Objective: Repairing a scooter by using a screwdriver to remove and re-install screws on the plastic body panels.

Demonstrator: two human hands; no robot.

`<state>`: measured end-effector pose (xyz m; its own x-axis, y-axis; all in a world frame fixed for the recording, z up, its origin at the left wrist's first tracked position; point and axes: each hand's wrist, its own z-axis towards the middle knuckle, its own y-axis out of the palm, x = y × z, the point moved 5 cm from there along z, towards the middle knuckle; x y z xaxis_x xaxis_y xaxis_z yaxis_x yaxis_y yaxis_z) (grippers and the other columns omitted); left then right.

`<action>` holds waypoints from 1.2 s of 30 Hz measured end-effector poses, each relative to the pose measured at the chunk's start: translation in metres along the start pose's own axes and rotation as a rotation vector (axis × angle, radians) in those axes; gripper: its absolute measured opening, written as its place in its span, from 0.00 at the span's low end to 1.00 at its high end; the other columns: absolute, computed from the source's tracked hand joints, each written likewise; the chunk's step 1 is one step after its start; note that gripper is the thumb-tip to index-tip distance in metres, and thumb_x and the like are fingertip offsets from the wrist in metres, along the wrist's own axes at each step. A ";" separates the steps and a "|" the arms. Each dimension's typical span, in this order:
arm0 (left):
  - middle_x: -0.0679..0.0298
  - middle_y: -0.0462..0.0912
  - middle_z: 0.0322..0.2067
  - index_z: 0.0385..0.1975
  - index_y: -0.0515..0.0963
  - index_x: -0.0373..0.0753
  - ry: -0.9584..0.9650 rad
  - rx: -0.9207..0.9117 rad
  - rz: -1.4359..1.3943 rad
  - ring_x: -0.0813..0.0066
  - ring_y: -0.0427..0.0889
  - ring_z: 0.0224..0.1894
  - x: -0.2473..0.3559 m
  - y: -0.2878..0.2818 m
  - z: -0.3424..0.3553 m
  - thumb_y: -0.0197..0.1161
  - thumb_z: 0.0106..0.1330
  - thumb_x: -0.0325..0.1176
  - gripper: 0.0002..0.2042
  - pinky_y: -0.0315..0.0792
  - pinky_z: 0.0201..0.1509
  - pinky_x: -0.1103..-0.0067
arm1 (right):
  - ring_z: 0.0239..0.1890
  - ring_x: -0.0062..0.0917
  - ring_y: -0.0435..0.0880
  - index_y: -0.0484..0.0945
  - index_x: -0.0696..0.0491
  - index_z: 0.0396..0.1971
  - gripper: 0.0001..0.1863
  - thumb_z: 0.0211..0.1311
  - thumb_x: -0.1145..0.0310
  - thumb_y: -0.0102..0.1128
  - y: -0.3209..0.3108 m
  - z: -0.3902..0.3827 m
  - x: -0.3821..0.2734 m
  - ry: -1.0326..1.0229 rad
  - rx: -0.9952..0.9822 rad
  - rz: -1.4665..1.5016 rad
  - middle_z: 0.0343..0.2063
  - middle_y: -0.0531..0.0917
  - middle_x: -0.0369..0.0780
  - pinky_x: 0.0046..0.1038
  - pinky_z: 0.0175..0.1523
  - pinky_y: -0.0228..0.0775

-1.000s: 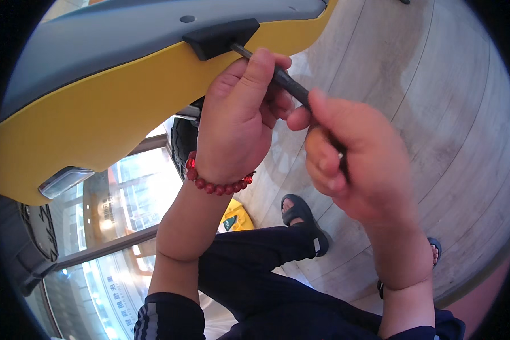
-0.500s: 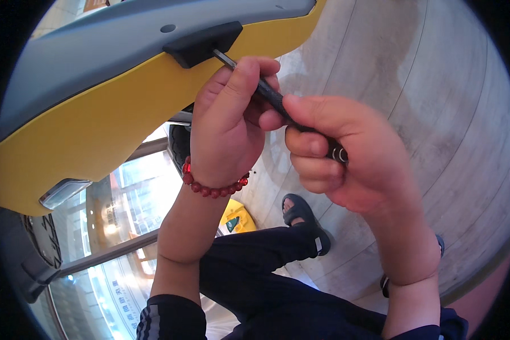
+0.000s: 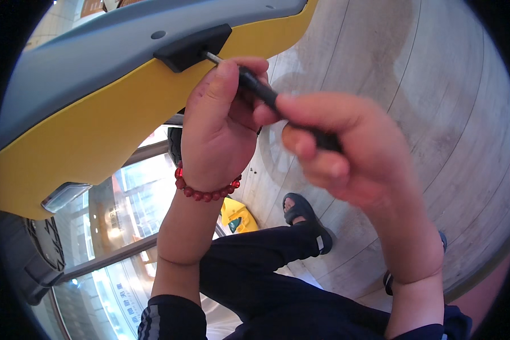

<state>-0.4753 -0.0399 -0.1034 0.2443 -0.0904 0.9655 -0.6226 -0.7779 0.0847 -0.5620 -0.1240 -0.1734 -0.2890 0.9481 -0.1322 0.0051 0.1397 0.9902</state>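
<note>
A black-handled screwdriver [image 3: 258, 86] runs diagonally to a black rectangular block [image 3: 184, 52] on a grey-and-yellow molded panel [image 3: 68, 113], its metal shaft meeting a hole in the block. My left hand [image 3: 215, 130], with a red bead bracelet [image 3: 207, 192] at the wrist, has its fingers curled round the tool's forward part, just below the block. Farther back along the tool, my right hand [image 3: 351, 147] grips the handle; it is blurred by motion. A clear plastic lens [image 3: 65, 195] is set in the panel's lower left.
A glass pane [image 3: 127, 209] with a dark frame is behind my left forearm, beside dark tyre-like parts [image 3: 45, 255]. A yellow molded piece [image 3: 241, 218] lies low near my sandaled foot [image 3: 309, 221]. Pale wood-plank flooring [image 3: 447, 113] spans the right side.
Both hands and the tool appear farther left, along with the panel and block, which also sit slightly lower in the picture. My right hand shifts and blurs on the handle, still gripping it.
</note>
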 end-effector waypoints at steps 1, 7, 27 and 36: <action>0.66 0.79 0.31 0.46 0.77 0.33 -0.015 0.004 0.013 0.81 0.78 0.31 -0.001 0.000 0.000 0.51 0.77 0.39 0.15 0.74 0.38 0.83 | 0.13 0.14 0.71 0.79 0.64 0.41 0.15 0.71 0.65 0.53 -0.001 0.002 -0.003 0.005 -0.024 0.109 0.20 0.81 0.38 0.15 0.19 0.59; 0.67 0.81 0.30 0.47 0.77 0.33 -0.023 0.005 0.050 0.83 0.78 0.31 0.000 -0.002 0.000 0.52 0.76 0.37 0.13 0.73 0.38 0.84 | 0.21 0.12 0.74 0.80 0.61 0.40 0.09 0.66 0.70 0.61 0.014 -0.016 -0.023 -0.740 0.307 -1.105 0.24 0.82 0.36 0.20 0.26 0.65; 0.68 0.81 0.28 0.44 0.78 0.35 -0.038 0.078 0.097 0.83 0.78 0.28 -0.005 -0.004 0.002 0.56 0.75 0.37 0.11 0.71 0.35 0.84 | 0.19 0.17 0.74 0.81 0.58 0.37 0.09 0.68 0.69 0.56 0.018 -0.009 -0.019 -0.715 0.482 -1.298 0.22 0.78 0.33 0.23 0.24 0.61; 0.68 0.79 0.25 0.42 0.79 0.35 -0.019 0.137 0.117 0.83 0.76 0.26 -0.003 -0.005 0.001 0.59 0.73 0.37 0.11 0.70 0.34 0.85 | 0.17 0.13 0.70 0.79 0.58 0.38 0.09 0.68 0.67 0.55 0.003 -0.002 -0.021 -0.178 0.280 -0.572 0.23 0.77 0.32 0.18 0.22 0.60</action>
<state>-0.4725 -0.0359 -0.1073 0.1904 -0.1962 0.9619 -0.5412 -0.8385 -0.0639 -0.5576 -0.1439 -0.1671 -0.1576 0.7317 -0.6631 0.1532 0.6815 0.7156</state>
